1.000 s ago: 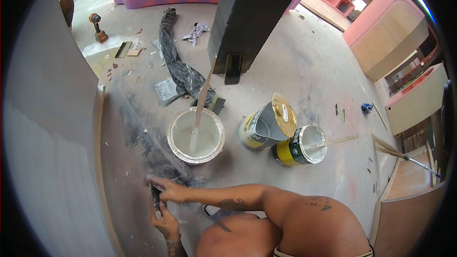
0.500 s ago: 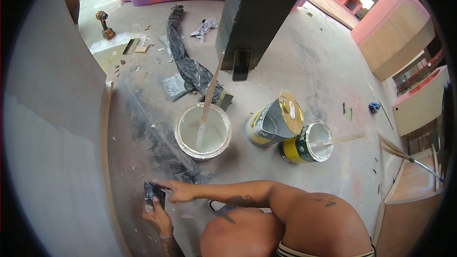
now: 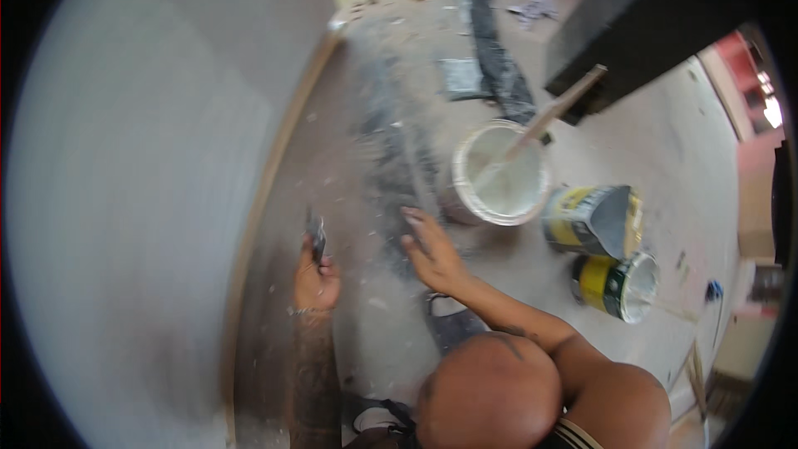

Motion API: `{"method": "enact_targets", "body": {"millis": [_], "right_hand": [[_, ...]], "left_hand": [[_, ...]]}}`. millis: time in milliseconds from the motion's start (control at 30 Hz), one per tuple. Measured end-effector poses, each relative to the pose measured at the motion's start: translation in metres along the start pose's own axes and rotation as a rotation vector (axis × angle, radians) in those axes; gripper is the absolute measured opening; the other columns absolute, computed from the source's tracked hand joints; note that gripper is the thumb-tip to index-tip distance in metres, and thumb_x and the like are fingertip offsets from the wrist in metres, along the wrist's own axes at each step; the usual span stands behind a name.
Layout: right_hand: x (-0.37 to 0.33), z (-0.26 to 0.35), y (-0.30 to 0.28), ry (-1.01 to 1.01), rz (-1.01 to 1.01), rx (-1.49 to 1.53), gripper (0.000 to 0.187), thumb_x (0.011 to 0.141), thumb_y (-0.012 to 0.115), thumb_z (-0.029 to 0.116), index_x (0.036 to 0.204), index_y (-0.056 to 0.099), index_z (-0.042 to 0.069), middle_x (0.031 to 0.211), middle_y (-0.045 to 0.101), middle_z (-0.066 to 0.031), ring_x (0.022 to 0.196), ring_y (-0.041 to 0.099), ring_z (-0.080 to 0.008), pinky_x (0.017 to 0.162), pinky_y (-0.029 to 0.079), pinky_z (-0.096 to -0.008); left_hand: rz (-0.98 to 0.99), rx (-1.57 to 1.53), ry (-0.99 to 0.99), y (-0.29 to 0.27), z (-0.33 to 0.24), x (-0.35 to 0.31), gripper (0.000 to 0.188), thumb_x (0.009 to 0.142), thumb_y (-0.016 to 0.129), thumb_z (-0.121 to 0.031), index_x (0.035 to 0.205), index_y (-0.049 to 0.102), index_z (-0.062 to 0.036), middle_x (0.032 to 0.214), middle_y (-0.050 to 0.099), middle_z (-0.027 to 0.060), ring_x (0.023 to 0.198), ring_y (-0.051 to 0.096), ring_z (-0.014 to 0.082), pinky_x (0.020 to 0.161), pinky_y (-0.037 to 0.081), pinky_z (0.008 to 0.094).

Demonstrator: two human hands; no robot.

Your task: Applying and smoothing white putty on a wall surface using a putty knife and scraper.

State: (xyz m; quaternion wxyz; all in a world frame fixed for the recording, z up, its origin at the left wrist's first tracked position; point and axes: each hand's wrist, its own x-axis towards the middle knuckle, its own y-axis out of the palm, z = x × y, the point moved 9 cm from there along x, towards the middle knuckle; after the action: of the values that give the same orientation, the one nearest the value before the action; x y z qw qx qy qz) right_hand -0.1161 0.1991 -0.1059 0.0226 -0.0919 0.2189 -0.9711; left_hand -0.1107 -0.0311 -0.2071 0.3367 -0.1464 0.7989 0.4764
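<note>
My left hand [image 3: 316, 283] grips a small dark flat scraper [image 3: 317, 241] with pale smears, seen almost edge-on beside the pale wall panel [image 3: 166, 199]. My right hand [image 3: 434, 258] holds nothing. Its fingers are spread above the dusty floor, just left of the large white bucket [image 3: 503, 220]. Pale liquid lies in that bucket, and a wooden stick [image 3: 565, 106] leans out of it. Motion blur softens the hands and the scraper.
Right of the bucket stand a yellow-and-grey can [image 3: 573, 218] and a yellow-and-green can [image 3: 609, 287] with pale contents. A black post [image 3: 640, 25] rises behind. Crumpled black plastic [image 3: 495, 41] and a rag [image 3: 534, 10] lie on the floor [image 3: 374, 158].
My right hand has left the scraper and opened out to the right. My left hand keeps the scraper, now turned edge-on. The view has swung left, bringing the wall panel nearer the middle.
</note>
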Motion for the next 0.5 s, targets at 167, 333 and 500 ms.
{"method": "enact_targets", "body": {"millis": [167, 333, 500], "right_hand": [[-0.001, 0.085, 0.020, -0.412, 0.148, 0.075, 0.046, 0.079, 0.063, 0.004, 0.124, 0.052, 0.002, 0.122, 0.054, -0.0211, 0.112, 0.054, -0.0392, 0.095, 0.044, -0.0455], [0.031, 0.003, 0.058, 0.023, 0.194, -0.081, 0.053, 0.077, 0.064, 0.001, 0.128, 0.049, 0.000, 0.120, 0.057, -0.0199, 0.103, 0.060, -0.0346, 0.088, 0.049, -0.0369], [0.032, -0.080, 0.017, 0.507, -0.019, 0.313, 0.048, 0.084, 0.063, 0.008, 0.128, 0.049, -0.006, 0.116, 0.061, -0.0260, 0.107, 0.060, -0.0288, 0.093, 0.046, -0.0389]], "left_hand": [[-0.023, -0.152, -0.238, 0.005, 0.053, 0.000, 0.029, 0.099, 0.052, -0.036, 0.084, 0.056, -0.0111, 0.061, 0.046, -0.0024, 0.048, 0.044, 0.0077, 0.040, 0.034, 0.0222], [0.058, 0.383, -0.385, 0.026, 0.056, -0.037, 0.032, 0.095, 0.059, -0.040, 0.086, 0.056, -0.0102, 0.065, 0.050, -0.0020, 0.049, 0.047, 0.0089, 0.039, 0.032, 0.0228], [-0.193, 0.519, 0.047, 0.006, 0.008, -0.032, 0.030, 0.094, 0.065, -0.031, 0.106, 0.056, -0.0060, 0.089, 0.061, 0.0039, 0.073, 0.058, 0.0125, 0.058, 0.047, 0.0282]]}}
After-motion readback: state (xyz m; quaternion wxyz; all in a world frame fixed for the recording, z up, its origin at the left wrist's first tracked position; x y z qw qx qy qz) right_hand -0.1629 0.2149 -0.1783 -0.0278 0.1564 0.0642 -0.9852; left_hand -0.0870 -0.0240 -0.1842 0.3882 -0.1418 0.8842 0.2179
